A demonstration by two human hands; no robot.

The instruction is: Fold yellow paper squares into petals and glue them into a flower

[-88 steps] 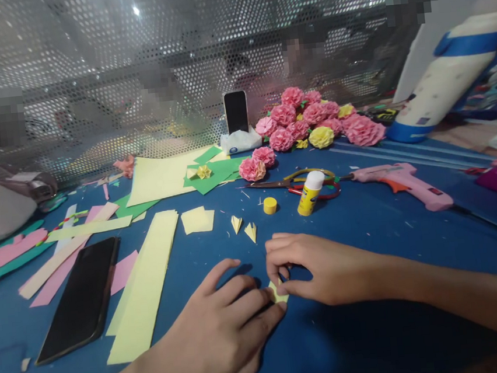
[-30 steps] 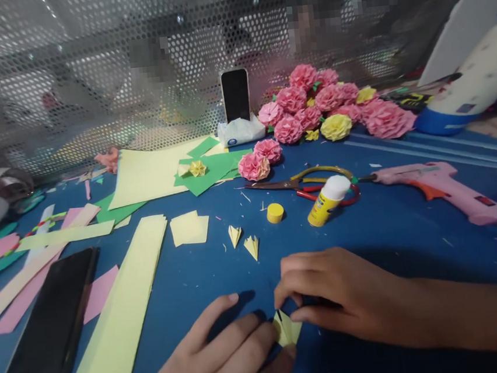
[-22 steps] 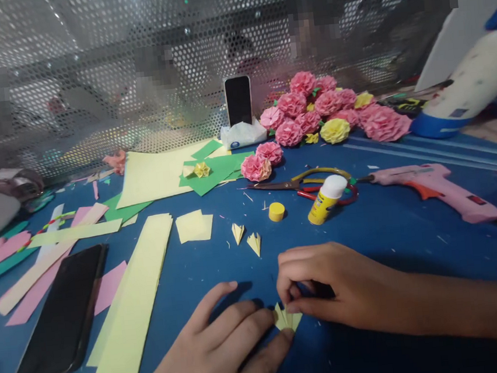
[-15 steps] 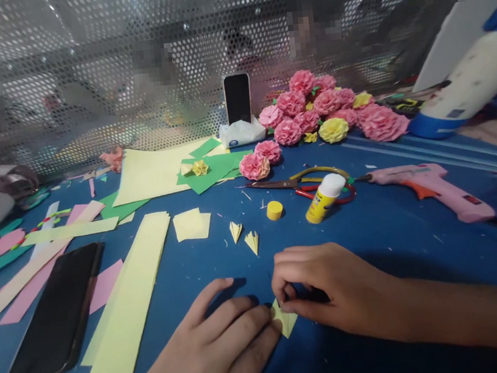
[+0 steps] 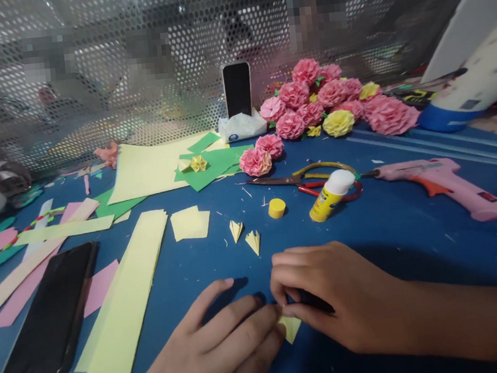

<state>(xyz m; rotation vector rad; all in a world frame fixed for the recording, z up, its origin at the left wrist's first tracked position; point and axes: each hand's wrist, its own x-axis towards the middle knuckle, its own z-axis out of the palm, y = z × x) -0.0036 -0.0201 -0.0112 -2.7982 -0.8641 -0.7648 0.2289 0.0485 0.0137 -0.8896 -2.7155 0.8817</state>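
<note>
A small folded piece of yellow paper (image 5: 291, 328) lies on the blue table between my hands, mostly hidden by fingers. My left hand (image 5: 239, 340) rests with its fingers stretched out, the tips at the paper's left edge. Thumb and forefinger of my right hand (image 5: 329, 296) are pinched together at the paper's upper part. Just beyond are two small folded yellow paper pieces, one (image 5: 236, 230) left of the other (image 5: 253, 242). Farther off stand a yellow cap (image 5: 276, 208) and an uncapped glue stick (image 5: 331, 195) with its white end up.
Yellow paper strips (image 5: 124, 310) and a dark phone (image 5: 46, 323) lie left. Scissors (image 5: 283, 181) and a pink glue gun (image 5: 446, 185) lie right. Pink paper flowers (image 5: 299, 120) are heaped behind, near an upright phone (image 5: 238, 91). A perforated metal panel (image 5: 191, 51) closes the back.
The folded paper shows differently: its upper point is now covered by my fingers, and only a lower corner is visible. My hands have barely shifted; the view has moved slightly.
</note>
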